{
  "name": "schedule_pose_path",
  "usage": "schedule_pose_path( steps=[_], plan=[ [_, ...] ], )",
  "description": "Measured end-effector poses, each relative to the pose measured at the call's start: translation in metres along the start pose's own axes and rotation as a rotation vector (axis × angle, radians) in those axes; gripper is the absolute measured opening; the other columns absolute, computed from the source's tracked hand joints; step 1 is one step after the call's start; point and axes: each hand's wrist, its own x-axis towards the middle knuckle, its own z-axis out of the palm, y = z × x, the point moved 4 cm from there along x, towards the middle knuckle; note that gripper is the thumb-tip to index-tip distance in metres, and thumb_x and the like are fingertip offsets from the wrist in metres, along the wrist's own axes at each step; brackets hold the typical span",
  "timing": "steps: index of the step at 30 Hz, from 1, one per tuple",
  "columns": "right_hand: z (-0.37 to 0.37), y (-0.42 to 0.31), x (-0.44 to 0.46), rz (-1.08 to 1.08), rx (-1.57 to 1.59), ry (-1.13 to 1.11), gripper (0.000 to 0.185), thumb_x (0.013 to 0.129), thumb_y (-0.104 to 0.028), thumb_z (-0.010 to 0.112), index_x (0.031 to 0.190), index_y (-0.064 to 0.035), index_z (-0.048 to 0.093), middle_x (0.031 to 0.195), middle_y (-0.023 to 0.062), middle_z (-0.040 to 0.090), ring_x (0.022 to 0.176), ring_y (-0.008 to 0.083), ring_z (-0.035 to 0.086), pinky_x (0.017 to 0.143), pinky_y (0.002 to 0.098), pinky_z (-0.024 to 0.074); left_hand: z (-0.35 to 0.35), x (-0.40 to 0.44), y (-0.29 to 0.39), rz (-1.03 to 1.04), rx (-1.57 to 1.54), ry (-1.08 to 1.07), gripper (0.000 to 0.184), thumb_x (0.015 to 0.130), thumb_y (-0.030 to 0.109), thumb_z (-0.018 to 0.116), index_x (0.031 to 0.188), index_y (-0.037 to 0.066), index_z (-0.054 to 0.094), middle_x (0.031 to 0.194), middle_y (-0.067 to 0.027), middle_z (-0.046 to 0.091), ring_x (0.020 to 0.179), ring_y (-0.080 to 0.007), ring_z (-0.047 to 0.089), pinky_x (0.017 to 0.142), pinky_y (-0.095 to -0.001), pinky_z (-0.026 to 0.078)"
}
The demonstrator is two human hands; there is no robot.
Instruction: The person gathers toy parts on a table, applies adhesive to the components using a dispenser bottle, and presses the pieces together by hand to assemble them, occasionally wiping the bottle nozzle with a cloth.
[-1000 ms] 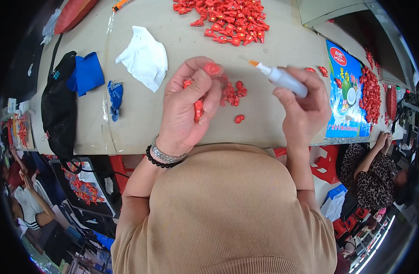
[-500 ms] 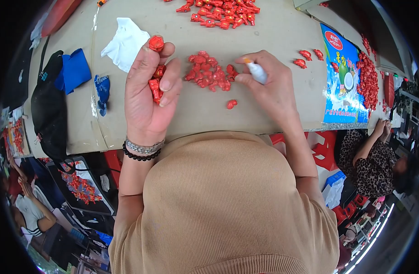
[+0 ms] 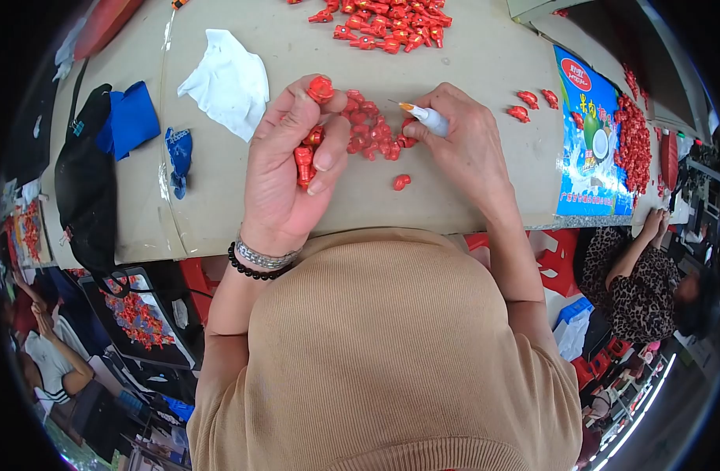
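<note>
My left hand [image 3: 277, 188] is closed around several small red plastic figure parts [image 3: 303, 162]. One more red part [image 3: 320, 89] is pinched between its thumb and fingertip, round end up. In my right hand [image 3: 473, 141] lies a small white needle-tip bottle [image 3: 433, 121] with an orange nozzle, its thin needle pointing left. A small red piece [image 3: 408, 135] is at the right thumb and fingertips, below the nozzle. Between the hands a pile of red pieces [image 3: 369, 129] spreads on the table, partly hidden by my left fingers. A loose red piece [image 3: 401, 182] sits nearer me.
A heap of red figure parts [image 3: 391, 27] lies at the far side of the table [image 3: 485, 47]. White cloth [image 3: 230, 82], blue cloth [image 3: 130, 122] and a black bag [image 3: 85, 180] are on the left. At right is a printed blue sheet [image 3: 591, 149]; a person in a leopard-print top [image 3: 642, 286] sits beyond.
My left hand has moved right with its red parts, nearer the right hand. The bottle in my right hand has tipped so its needle points left over the pile.
</note>
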Motion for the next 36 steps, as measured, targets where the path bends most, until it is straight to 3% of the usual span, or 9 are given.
schedule_pose_path(
  steps=[9,16,21,28,31,33,34,36],
  plan=[
    [-0.032,0.014,-0.002,-0.002,-0.047,0.217,0.012,0.074,-0.001,0.071,0.084,0.0011,0.064,0.081,0.0074,0.061,0.074,0.0192,0.06,0.068,0.0291,0.0459,-0.002,0.0,-0.008,-0.051,0.025,-0.013,0.023,0.098,0.02,0.049,0.109,0.001,0.056,0.101,-0.009,0.063,0.055,-0.0079,0.043,0.037,-0.0186,0.029],
    [-0.013,0.003,-0.004,-0.187,0.215,0.048,0.021,0.067,0.01,0.066,0.085,-0.0014,0.068,0.084,0.0053,0.061,0.079,0.0174,0.061,0.07,0.0283,0.0469,-0.004,0.0,0.001,-0.019,-0.012,0.014,0.022,0.098,0.019,0.048,0.11,0.001,0.056,0.101,-0.0091,0.064,0.056,-0.0084,0.043,0.037,-0.0185,0.03],
    [0.003,-0.005,0.0,-0.291,0.082,-0.088,0.029,0.064,0.011,0.064,0.086,-0.0061,0.069,0.088,0.0056,0.061,0.078,0.0204,0.062,0.067,0.0322,0.0489,-0.004,0.001,0.003,-0.01,-0.032,0.0,0.022,0.098,0.019,0.048,0.109,0.002,0.056,0.101,-0.0091,0.064,0.057,-0.0086,0.043,0.037,-0.0184,0.03],
    [-0.004,0.004,0.003,-0.279,-0.098,0.02,0.025,0.068,0.008,0.064,0.09,-0.0028,0.066,0.088,0.0069,0.062,0.076,0.0198,0.062,0.064,0.0307,0.0485,-0.001,0.001,-0.001,-0.024,0.007,0.032,0.021,0.098,0.02,0.049,0.107,0.002,0.056,0.1,-0.0083,0.063,0.055,-0.0074,0.043,0.037,-0.0182,0.03],
    [-0.014,0.006,0.002,-0.17,0.12,0.114,0.017,0.073,0.007,0.064,0.089,-0.0008,0.066,0.088,0.006,0.064,0.075,0.0164,0.061,0.063,0.0279,0.0478,0.0,0.001,-0.004,-0.028,0.032,0.042,0.021,0.097,0.019,0.05,0.105,0.001,0.057,0.099,-0.0085,0.063,0.054,-0.0069,0.043,0.037,-0.018,0.03],
    [-0.017,0.011,-0.001,0.055,0.658,0.142,0.009,0.079,0.002,0.066,0.089,-0.0001,0.066,0.085,0.0076,0.065,0.073,0.0141,0.06,0.061,0.026,0.0463,0.003,0.001,-0.007,-0.034,0.042,0.044,0.021,0.097,0.019,0.051,0.105,0.001,0.057,0.098,-0.009,0.063,0.054,-0.0066,0.043,0.037,-0.0179,0.03],
    [-0.017,0.013,-0.001,0.055,0.656,0.145,0.009,0.079,0.002,0.066,0.089,-0.0001,0.066,0.085,0.0076,0.065,0.073,0.0141,0.06,0.061,0.026,0.0463,0.004,0.001,-0.007,-0.035,0.097,0.051,0.02,0.097,0.018,0.051,0.105,0.0,0.057,0.097,-0.0097,0.063,0.053,-0.0064,0.043,0.037,-0.0181,0.03],
    [-0.012,0.019,-0.001,0.114,1.076,0.052,0.009,0.082,-0.001,0.066,0.091,0.0006,0.065,0.083,0.0083,0.067,0.069,0.0126,0.061,0.062,0.0277,0.05,0.005,0.001,-0.009,-0.036,0.15,0.058,0.02,0.097,0.018,0.051,0.105,0.0,0.057,0.096,-0.0104,0.063,0.052,-0.0062,0.043,0.038,-0.0182,0.03]
  ],
)
